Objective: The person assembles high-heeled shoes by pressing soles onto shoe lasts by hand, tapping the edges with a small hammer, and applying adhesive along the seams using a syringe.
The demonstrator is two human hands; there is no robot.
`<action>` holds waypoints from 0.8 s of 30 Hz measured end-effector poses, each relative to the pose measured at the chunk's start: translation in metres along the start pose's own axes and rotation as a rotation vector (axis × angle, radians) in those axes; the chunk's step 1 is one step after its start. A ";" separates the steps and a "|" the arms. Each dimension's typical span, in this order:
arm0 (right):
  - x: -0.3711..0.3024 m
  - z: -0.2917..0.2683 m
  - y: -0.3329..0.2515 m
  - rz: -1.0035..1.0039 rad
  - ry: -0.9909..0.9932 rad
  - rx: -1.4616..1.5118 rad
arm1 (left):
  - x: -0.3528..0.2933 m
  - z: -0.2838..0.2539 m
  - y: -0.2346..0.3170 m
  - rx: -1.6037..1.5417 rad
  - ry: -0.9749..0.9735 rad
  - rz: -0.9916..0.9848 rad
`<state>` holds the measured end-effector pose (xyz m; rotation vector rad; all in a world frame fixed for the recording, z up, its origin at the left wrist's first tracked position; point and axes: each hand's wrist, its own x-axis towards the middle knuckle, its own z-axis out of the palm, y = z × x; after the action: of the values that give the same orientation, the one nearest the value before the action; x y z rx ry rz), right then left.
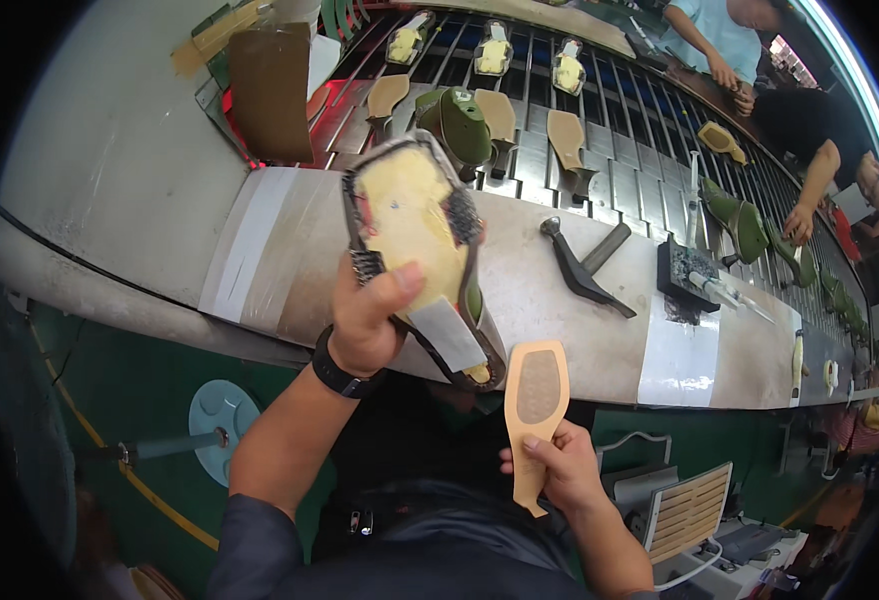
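two hands are at work in the head view, each with its own piece. the left hand (372, 318) is wrapped around an upturned shoe (408, 215), thumb pressed on its pale yellow underside, in front of the bench (600, 345). the right hand (568, 468) pinches a tan sole (540, 385) near its narrow end, thumb on top, the broad end pointing up beside the shoe's lower end.

the sole is out past the bench edge and gripped at one end only, so a loosened pinch could let it swing or drop floorward. if the yellow face is tacky, that thumb might smear it. the sole's tip is near the shoe, so a careless turn of either wrist could knock them together. sweeping right along the bench might catch the hammer (585, 270) or upset the black box (682, 275).
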<state>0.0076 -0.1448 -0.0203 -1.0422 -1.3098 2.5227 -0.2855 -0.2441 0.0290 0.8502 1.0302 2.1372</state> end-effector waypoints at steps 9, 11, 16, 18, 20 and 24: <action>-0.013 0.075 -0.066 -0.466 -0.187 -0.221 | 0.009 0.029 0.061 0.068 -0.062 -0.053; -0.013 0.096 -0.077 -0.514 -0.312 -0.333 | 0.000 0.040 0.065 0.081 -0.124 -0.012; 0.003 0.104 -0.079 -0.485 -0.309 -0.381 | -0.020 0.048 0.074 -0.040 -0.173 -0.067; 0.003 0.110 -0.078 -0.549 -0.281 -0.397 | -0.021 0.043 0.076 -0.221 -0.201 -0.132; 0.002 0.117 -0.078 -0.612 -0.258 -0.412 | -0.024 0.043 0.076 -0.125 -0.219 -0.082; 0.004 0.119 -0.077 -0.672 -0.286 -0.396 | -0.031 0.046 0.080 0.036 -0.214 -0.080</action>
<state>-0.0852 -0.1759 0.0825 -0.1926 -1.8906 1.9790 -0.2512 -0.2883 0.1082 1.0131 0.9772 1.9184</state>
